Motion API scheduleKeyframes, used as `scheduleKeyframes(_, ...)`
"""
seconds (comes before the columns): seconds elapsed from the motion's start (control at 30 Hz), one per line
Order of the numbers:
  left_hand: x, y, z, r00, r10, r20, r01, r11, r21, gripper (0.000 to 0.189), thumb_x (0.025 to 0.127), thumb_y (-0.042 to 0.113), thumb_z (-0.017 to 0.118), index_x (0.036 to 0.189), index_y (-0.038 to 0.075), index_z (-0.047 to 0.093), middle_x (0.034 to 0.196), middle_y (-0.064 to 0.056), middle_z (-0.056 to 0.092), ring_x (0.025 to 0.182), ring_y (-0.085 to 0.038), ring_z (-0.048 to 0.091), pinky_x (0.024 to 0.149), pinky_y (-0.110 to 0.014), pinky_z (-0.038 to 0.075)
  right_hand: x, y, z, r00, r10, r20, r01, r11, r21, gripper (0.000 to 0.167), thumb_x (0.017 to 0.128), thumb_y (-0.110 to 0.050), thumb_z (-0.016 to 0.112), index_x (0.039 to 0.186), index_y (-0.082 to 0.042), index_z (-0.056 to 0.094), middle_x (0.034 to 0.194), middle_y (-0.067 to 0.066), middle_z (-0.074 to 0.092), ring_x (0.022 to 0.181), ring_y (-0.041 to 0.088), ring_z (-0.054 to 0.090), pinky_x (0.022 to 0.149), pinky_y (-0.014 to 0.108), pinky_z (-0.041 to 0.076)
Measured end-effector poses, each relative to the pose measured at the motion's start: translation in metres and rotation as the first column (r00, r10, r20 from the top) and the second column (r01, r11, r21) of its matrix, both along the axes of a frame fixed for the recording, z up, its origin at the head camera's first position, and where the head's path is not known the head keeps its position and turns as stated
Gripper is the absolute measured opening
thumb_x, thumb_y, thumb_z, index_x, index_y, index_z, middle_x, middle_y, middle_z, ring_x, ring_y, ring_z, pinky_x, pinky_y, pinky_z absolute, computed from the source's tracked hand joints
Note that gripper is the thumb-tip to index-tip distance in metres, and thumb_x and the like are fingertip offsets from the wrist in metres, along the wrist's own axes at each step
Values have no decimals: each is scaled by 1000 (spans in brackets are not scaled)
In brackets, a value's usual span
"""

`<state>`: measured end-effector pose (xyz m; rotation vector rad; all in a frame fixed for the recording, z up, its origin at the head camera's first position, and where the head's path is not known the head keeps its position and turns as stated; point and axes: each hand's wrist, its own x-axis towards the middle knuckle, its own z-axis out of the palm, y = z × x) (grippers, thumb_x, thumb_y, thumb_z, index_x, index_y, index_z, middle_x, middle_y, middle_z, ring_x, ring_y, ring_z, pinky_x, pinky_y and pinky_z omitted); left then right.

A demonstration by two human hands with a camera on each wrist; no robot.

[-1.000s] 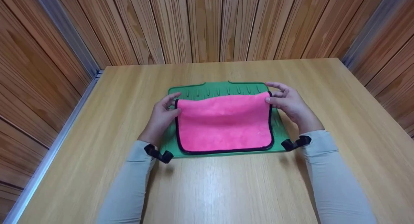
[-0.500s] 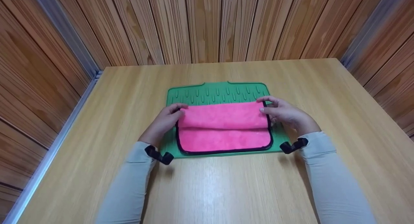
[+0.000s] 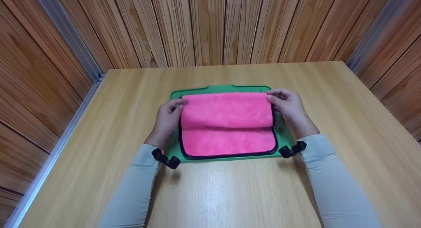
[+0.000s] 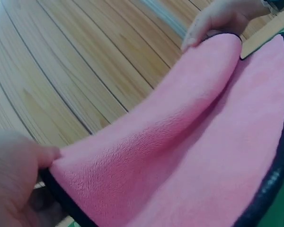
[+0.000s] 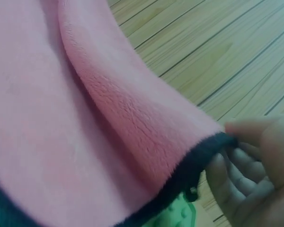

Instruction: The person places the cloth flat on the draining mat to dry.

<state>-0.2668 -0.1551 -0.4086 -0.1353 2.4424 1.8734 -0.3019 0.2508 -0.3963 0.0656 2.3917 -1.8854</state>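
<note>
A pink plush cloth point(image 3: 227, 140) with black edging lies over a green mat point(image 3: 285, 132) in the head view. My left hand point(image 3: 166, 120) pinches its far left end between thumb and fingers. At the far right end, my right hand point(image 3: 291, 108) pinches it the same way. Between the hands the far part is raised, and a crease runs across the middle. The left wrist view shows the cloth point(image 4: 146, 142) curving up between both hands. In the right wrist view, thumb and fingers of the right hand point(image 5: 255, 170) hold its dark-edged corner.
The mat rests on a light wooden table point(image 3: 213, 191), its ridged far strip mostly covered. Wood-plank walls point(image 3: 210, 27) stand behind and at both sides. Black straps point(image 3: 166, 158) with small attachments circle both wrists.
Both hands first came nearer and lower with the cloth's far edge, forming a crease across it. Since then they have moved away and up, and the cloth hides more of the mat's far strip.
</note>
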Motion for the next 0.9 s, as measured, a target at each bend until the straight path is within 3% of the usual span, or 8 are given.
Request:
scheduleKeyframes(0.13,-6,-2,6,1000,3,30,-4,999,33,41,118,8,51,153,19,70,169,-5,57,132,-22,58,107,-32,51,-8,-6,5,999,-19,-35,19,1000,-2,18,112,-21,69,129,-16,71,102,-19,70,99,5,63,86,17,56)
scheduleKeyframes(0.27,-14,-3,12,997,-47,60,45,998,41,54,116,4,52,164,27,60,182,-1,42,126,-21,59,99,-28,51,-18,-10,14,1000,15,-19,-14,999,52,37,112,-15,68,148,-11,66,114,-14,67,105,6,61,88,17,55)
scheduleKeyframes(0.4,-22,-1,15,996,-66,61,65,997,31,64,114,-1,52,170,29,53,187,1,34,137,-23,58,104,-28,53,-28,-13,20,999,48,4,-48,994,94,54,112,-11,66,165,-10,56,130,-11,64,111,5,59,88,17,55)
scheduleKeyframes(0.53,-29,-1,15,999,-48,16,47,998,31,66,112,-3,54,172,24,50,188,0,31,147,-27,56,109,-31,54,-38,-16,20,999,33,1,-32,995,99,57,112,-10,66,167,-12,54,149,0,63,115,7,58,87,16,55)
scheduleKeyframes(0.6,-32,-2,15,1000,-29,-8,29,999,40,63,112,2,58,172,22,50,188,-1,31,155,-29,53,117,-34,54,-43,-17,18,1000,17,-11,-16,995,96,57,112,-9,65,168,-12,54,160,7,59,122,10,57,88,16,55)
scheduleKeyframes(0.77,-42,0,13,999,-20,-48,20,1000,7,59,115,15,61,172,18,48,187,-4,31,170,-30,36,138,-46,39,-54,-15,13,1000,-23,-20,25,996,91,59,112,-5,64,169,-13,52,174,15,50,149,23,49,94,15,54)
scheduleKeyframes(0.9,-49,3,9,999,-27,-35,25,998,-65,58,117,16,56,174,15,44,187,-6,30,174,-28,29,142,-47,32,-63,-18,8,1000,-12,-11,13,990,138,61,112,-5,64,170,-15,50,177,15,47,148,23,49,98,17,52)
